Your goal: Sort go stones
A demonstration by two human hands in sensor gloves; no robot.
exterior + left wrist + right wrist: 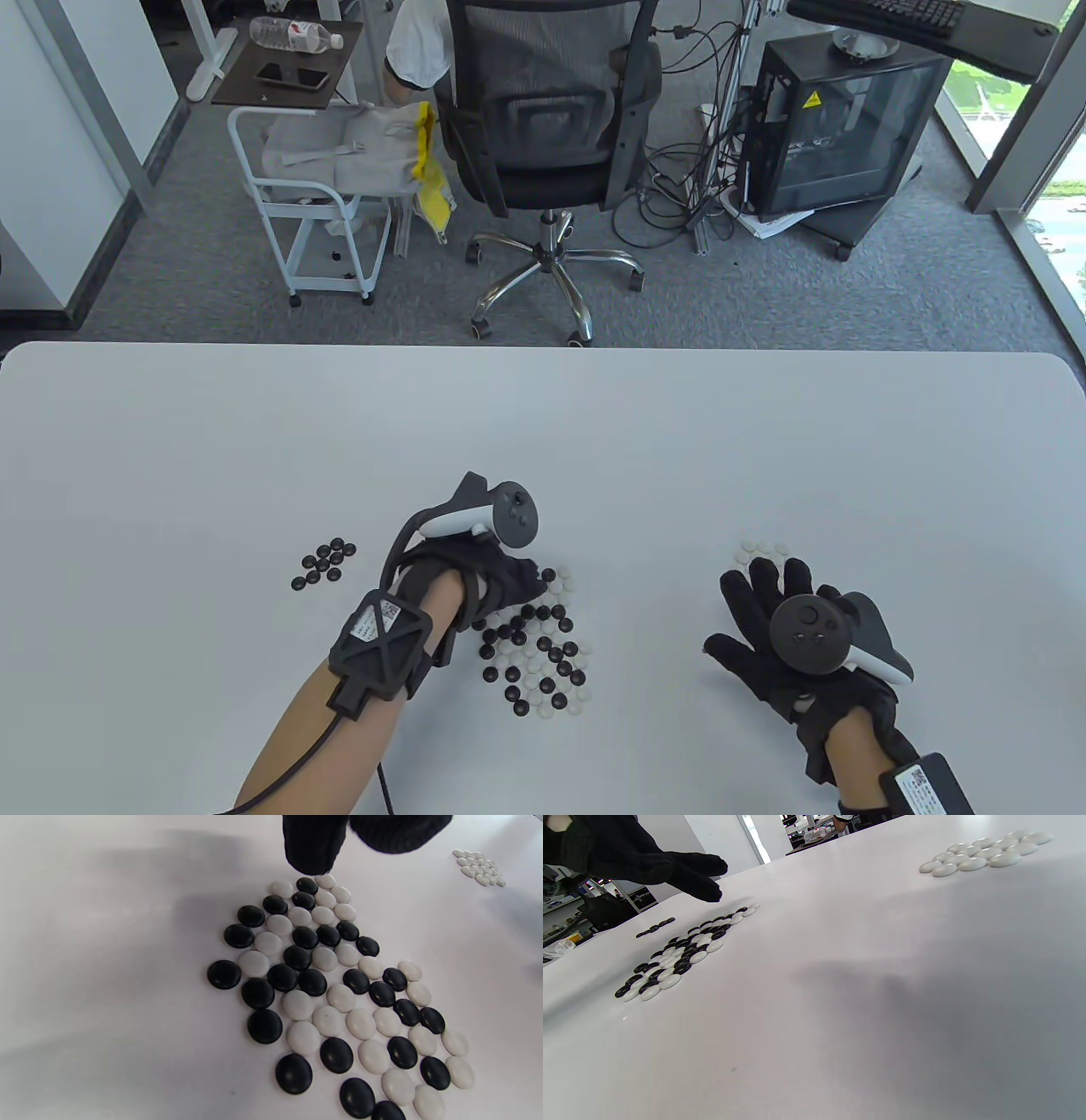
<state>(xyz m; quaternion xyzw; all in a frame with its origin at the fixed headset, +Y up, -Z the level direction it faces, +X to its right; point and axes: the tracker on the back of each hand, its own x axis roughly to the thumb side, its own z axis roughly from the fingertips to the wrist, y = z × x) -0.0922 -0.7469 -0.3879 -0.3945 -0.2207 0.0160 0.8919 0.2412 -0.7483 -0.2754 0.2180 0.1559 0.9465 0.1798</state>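
**Inspector:** Start with the hands.

**Assistant:** The left hand [475, 577], in a black sensor glove, is over the far-left part of the mixed pile of black and white glass-like Go stones [539, 649]. Its fingertips [312, 855] point down at the pile's far end; whether they pinch a stone cannot be told from any view. The right hand [785, 632] lies well apart from it, fingers straight and spread, holding nothing, just on the near side of the small group of sorted white stones [761, 551].

**Inspector:** Where do the stones stand on the worktop?

**Assistant:** All three lots lie on the white worktop [543, 424], toward its near edge. The mixed pile is about midway between the left and right edges. The small cluster of sorted black stones [324, 563] lies to its left, the white group toward the right edge. The three lots are clear of one another.

**Inspector:** Progress?

**Assistant:** In my judgement, early. Each sorted group holds only about ten stones, while the left wrist view shows several dozen unsorted, black and white closely interleaved and many touching.

**Inspector:** What remains?

**Assistant:** Most of the work: lifting stones one by one and carrying black to the left, white to the right. The tight packing may cause a neighbour to be nudged.
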